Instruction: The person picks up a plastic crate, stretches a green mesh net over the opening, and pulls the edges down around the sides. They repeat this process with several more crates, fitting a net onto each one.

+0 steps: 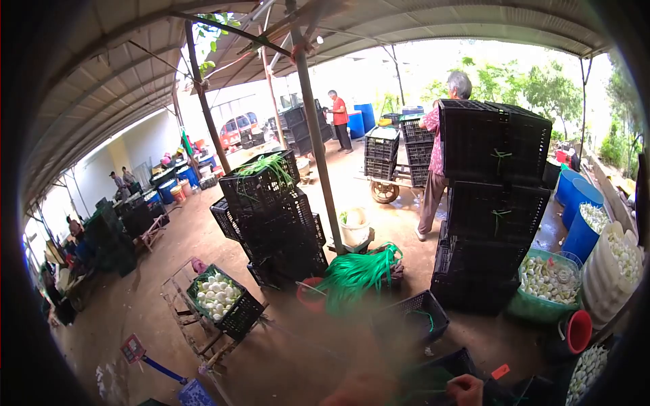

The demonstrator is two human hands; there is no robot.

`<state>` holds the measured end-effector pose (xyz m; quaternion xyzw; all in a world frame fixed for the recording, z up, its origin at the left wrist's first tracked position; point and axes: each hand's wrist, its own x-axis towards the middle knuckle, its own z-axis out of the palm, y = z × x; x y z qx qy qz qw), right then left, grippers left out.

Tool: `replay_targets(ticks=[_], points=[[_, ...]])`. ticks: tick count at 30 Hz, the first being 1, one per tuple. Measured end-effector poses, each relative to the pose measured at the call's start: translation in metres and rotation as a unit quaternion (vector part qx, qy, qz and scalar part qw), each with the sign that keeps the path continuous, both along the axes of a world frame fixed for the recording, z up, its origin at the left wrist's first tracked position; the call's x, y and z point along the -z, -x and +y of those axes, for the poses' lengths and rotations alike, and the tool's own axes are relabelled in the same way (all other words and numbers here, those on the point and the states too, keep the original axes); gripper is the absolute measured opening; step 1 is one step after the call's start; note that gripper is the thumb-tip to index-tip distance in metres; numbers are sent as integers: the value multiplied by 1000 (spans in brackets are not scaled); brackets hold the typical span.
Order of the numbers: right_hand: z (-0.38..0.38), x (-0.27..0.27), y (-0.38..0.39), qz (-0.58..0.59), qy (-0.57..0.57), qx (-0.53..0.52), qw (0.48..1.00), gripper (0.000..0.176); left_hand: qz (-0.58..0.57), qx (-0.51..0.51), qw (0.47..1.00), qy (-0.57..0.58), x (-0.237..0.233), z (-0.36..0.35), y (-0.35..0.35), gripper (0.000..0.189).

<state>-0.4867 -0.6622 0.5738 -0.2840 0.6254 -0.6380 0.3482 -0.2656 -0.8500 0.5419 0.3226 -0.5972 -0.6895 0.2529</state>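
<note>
My left hand [365, 386] is a motion-smeared shape at the bottom middle, and its fingers do not show. To its right, at the bottom edge, my right hand [465, 390] has its fingers curled closed. What they grip, if anything, is hidden. A dark green patch lies just left of the right hand, too dim to name. Black plastic crates [450, 369] sit around and behind it. Further out is an open black crate [413, 314] with a thin green strip inside. A bundle of bright green plastic strips [359, 274] hangs over a support beyond the left hand.
Tall stacks of black crates [497, 210] and other crates [271, 216] stand ahead, beside a metal post [315, 128]. A crate of white bulbs [217, 298] rests on a cart at left. A green tub [548, 291] and blue barrels [586, 223] line the right. Several people work nearby.
</note>
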Motion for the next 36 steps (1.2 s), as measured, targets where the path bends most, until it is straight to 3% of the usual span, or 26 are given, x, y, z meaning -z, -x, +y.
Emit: replay_targets(ticks=[2, 4, 7, 9, 12, 14, 16, 17, 18, 19, 21, 22, 24, 26, 27, 29, 30, 31, 33, 35, 36], points=[[15, 8, 20, 13, 17, 27, 999, 4, -35, -7, 997, -69, -6, -22, -27, 25], [31, 22, 45, 39, 46, 62, 996, 8, -31, -67, 997, -32, -24, -32, -43, 19], [57, 27, 76, 16, 47, 152, 987, 9, -7, -59, 997, 56, -9, -60, -78, 12], [68, 23, 86, -58, 119, 300, 945, 7, 15, -103, 993, 63, -18, -69, -87, 5], [77, 46, 94, -75, 134, 310, 938, 6, -31, -135, 988, 73, -23, -64, -85, 1], [98, 63, 103, -73, 121, 315, 939, 7, 7, -181, 982, 55, -27, -65, -88, 1], [131, 86, 122, -32, 151, 398, 904, 9, 44, -234, 971, 39, -47, -68, -103, 2], [164, 118, 144, 84, 106, 395, 909, 11, 104, -282, 953, 28, -69, -68, -117, 3], [170, 100, 143, 200, 65, 384, 899, 13, 168, -329, 929, 20, -84, -71, -125, 4], [173, 84, 136, -81, 158, 428, 886, 15, 169, -335, 927, 24, -87, -75, -126, 4], [144, 63, 109, -100, 125, 387, 908, 16, 18, -299, 949, 94, -80, -78, -120, 5], [132, 56, 99, -115, 95, 348, 925, 18, 22, -262, 957, 121, -77, -71, -101, 5], [89, 41, 73, 146, 1, 228, 963, 24, 28, -230, 961, 149, -60, -57, -54, 5], [56, 55, 68, -46, 8, 182, 982, 27, 8, -34, 991, 128, -28, -48, -18, 8], [46, 47, 61, -47, 9, 182, 982, 27, -2, 66, 991, 116, -20, -43, -1, 11], [17, 10, 45, 21, 150, 145, 978, 26, -83, 212, 962, 150, -54, -7, 27, 16], [7, -13, 34, 20, 151, 147, 977, 26, -84, 214, 961, 151, -38, -2, 35, 16], [2, -39, 22, 22, 191, 120, 974, 23, -97, 279, 921, 253, -8, 4, 40, 18], [-3, -73, 0, 28, 228, 97, 968, 21, -105, 343, 865, 351, 0, 14, 48, 20], [-6, -90, -16, -45, 63, -60, 995, 11, 26, 373, 913, 163, -34, 31, 55, 19], [-2, -78, -17, -44, 62, -60, 995, 11, 27, 373, 913, 163, -41, 33, 56, 19]])
